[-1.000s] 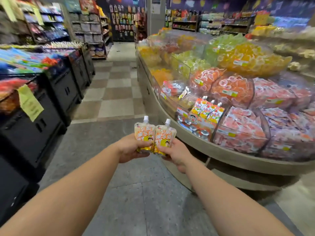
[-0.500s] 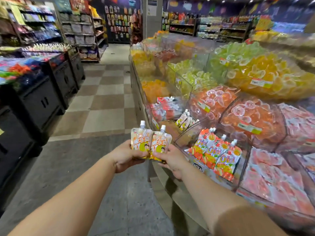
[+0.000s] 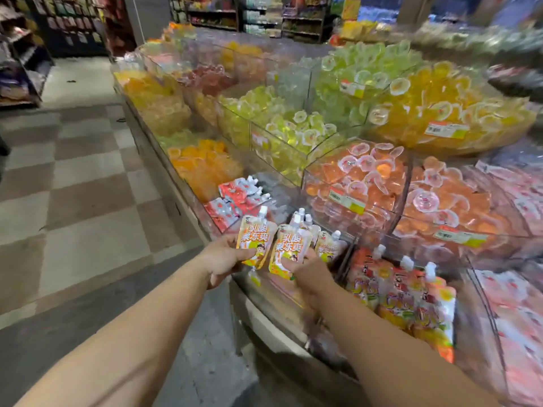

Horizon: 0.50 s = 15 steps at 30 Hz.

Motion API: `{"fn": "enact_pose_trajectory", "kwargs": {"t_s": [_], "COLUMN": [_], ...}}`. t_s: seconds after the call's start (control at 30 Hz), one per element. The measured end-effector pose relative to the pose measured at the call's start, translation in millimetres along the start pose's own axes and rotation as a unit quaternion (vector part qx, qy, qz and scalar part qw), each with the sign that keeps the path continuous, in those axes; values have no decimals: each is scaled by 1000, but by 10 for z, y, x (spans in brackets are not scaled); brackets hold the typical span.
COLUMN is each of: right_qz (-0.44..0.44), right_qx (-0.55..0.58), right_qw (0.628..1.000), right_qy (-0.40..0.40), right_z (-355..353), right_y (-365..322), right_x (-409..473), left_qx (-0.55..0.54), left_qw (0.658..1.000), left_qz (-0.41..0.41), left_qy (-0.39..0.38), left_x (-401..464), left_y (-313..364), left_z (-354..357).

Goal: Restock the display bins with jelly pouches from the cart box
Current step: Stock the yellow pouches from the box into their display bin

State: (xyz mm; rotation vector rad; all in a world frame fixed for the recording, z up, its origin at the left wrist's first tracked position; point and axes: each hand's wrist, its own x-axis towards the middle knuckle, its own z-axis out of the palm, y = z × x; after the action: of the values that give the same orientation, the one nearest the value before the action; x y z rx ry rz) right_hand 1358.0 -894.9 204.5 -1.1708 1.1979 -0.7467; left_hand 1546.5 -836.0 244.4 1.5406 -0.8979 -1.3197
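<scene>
My left hand (image 3: 221, 261) grips an orange-and-white jelly pouch (image 3: 255, 240) with a white spout, held upright. Beside it my right hand (image 3: 313, 276) holds a second matching pouch (image 3: 287, 251). Both pouches hover at the front edge of a clear display bin (image 3: 340, 261) that holds a few of the same pouches (image 3: 327, 245). To its right another bin holds red-and-yellow pouches (image 3: 405, 298). The cart box is out of view.
A curved display counter (image 3: 264, 312) carries clear bins of jelly cups: orange (image 3: 202, 165), green (image 3: 291, 127), yellow (image 3: 440, 110), pink-orange (image 3: 367, 174). Red-and-white pouches (image 3: 238, 198) fill the bin to the left. A checkered-floor aisle (image 3: 82, 183) runs along the left, with shelves at the far end.
I have stepped closer to the counter. Both hands have carried their pouches forward and right, from over the aisle floor to the front bin's edge.
</scene>
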Motion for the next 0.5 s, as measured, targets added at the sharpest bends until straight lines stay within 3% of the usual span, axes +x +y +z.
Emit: {"fn": "enact_pose_trajectory", "kwargs": {"t_s": [0.2,0.3,0.37,0.5], "right_qz": [97,150,173,205], "right_qx": [-19,-21,-4,-2], "right_qw": [978,962,952,940], "right_qy": [182,228,251,271], "right_z": [244,283,300,219], "right_y": [203,364,423,447], "right_x": [398,416,417,485], "left_qx": [244,388,427,433], "left_qw": [969,921,903,899], "left_qz": [11,25,7,-18], "left_qy": [-18,-18,-47,-59], "left_x": [761,970,1088,1274], "left_y": [172,165,125,12], "left_z": [-180,-96,-32,56]}}
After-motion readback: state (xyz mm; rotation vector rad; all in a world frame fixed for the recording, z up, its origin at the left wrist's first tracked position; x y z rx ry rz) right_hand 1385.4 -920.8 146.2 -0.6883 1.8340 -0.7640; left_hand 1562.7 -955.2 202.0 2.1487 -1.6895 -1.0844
